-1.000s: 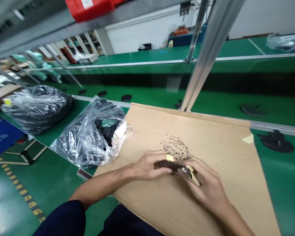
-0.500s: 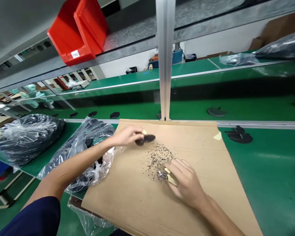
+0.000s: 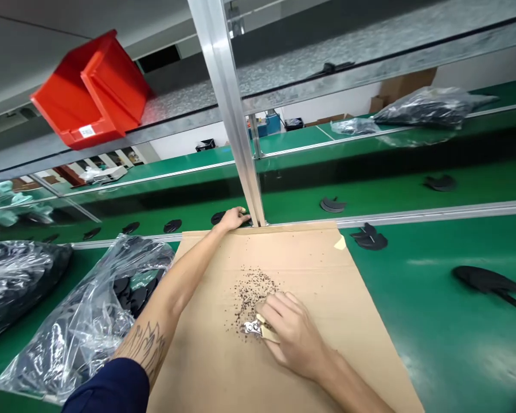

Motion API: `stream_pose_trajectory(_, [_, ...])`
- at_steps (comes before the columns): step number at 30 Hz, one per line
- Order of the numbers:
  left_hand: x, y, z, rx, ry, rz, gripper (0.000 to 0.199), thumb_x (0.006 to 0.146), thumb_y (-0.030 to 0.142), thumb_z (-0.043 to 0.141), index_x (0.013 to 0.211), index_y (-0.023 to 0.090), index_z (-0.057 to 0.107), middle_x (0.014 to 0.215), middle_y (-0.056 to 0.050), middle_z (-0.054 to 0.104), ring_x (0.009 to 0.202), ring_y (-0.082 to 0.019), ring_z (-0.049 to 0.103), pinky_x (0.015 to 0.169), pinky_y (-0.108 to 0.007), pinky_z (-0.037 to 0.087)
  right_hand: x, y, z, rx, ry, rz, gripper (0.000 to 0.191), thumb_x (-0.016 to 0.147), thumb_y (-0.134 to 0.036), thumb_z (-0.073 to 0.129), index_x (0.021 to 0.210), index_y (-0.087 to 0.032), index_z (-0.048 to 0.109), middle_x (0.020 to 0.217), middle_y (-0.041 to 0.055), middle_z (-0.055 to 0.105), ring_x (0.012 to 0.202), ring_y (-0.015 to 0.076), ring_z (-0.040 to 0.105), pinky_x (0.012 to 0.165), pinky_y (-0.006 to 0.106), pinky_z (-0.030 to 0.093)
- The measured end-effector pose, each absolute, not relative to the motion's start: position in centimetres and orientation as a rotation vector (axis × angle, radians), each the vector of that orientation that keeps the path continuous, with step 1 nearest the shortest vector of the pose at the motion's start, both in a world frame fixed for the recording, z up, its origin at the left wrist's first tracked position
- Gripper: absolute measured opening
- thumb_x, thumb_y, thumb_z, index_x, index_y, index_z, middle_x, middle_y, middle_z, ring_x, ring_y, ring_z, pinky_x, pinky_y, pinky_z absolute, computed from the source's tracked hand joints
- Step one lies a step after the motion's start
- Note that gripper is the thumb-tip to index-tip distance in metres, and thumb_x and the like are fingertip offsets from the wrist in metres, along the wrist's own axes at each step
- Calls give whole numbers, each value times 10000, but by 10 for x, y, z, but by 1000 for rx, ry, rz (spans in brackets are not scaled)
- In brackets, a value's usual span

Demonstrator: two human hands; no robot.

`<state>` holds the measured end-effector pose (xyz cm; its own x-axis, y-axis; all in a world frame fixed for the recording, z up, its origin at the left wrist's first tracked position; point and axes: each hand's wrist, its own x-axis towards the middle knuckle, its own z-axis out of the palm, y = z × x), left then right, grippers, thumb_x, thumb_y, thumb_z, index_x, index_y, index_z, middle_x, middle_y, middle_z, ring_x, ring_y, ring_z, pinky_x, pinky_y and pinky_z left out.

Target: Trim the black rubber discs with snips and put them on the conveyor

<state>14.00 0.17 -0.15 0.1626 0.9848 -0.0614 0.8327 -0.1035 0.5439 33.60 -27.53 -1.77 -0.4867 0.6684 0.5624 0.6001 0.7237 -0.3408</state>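
My right hand (image 3: 290, 332) is closed around a pair of nippers (image 3: 254, 328) with pale yellow grips. The metal head points left, low over the cardboard sheet (image 3: 327, 344). Small black scraps (image 3: 253, 289) lie scattered on the cardboard just beyond the tool. My left hand (image 3: 234, 218) is stretched out past the cardboard's far edge, beside the metal post. Its fingers are apart over a dark flat piece (image 3: 246, 222), largely covered by them; whether they touch it is hard to see. A black rounded piece (image 3: 218, 218) lies just left of that hand.
A clear plastic bag (image 3: 98, 310) of black pieces lies left of the cardboard, another full bag (image 3: 17, 281) beyond it. A metal post (image 3: 236, 115) rises ahead; a red bin (image 3: 92, 94) sits on the shelf. More black pieces (image 3: 370, 236) lie on the green surface.
My left hand has let go of the black piece it held, which lies on the green strip, and has reached farther away to the post. My right hand keeps the nippers. The view has turned right.
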Motion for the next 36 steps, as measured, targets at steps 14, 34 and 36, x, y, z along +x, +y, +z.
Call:
stream_pose_trajectory(14, [82, -87, 32, 1746, 1275, 891, 403, 842, 486, 763, 904, 111, 630, 775, -31, 694, 668, -129, 700, 663, -261, 604, 334, -267, -19, -997, -1989, 310, 339, 935, -180, 524, 1270, -195, 579, 1019, 104, 723, 915, 246, 674, 803, 366, 543])
stream_pose_trajectory(34, [-83, -217, 44, 2109, 2086, -53, 144, 866, 264, 681, 958, 153, 688, 991, -130, 762, 1033, -308, 716, 906, -333, 532, 326, -258, -10, -1171, -1795, 870, 369, 936, -573, 543, 786, -236, 522, 629, -31, 473, 569, 153, 462, 551, 269, 405])
stream_pose_trajectory(36, [-92, -217, 39, 2099, 2101, -99, 125, 858, 254, 665, 949, 170, 691, 1012, -106, 768, 988, -281, 728, 877, -302, 532, 326, -259, -9, -1170, -1800, 883, 364, 937, -570, 541, 798, -234, 529, 634, -31, 478, 577, 153, 467, 561, 269, 409])
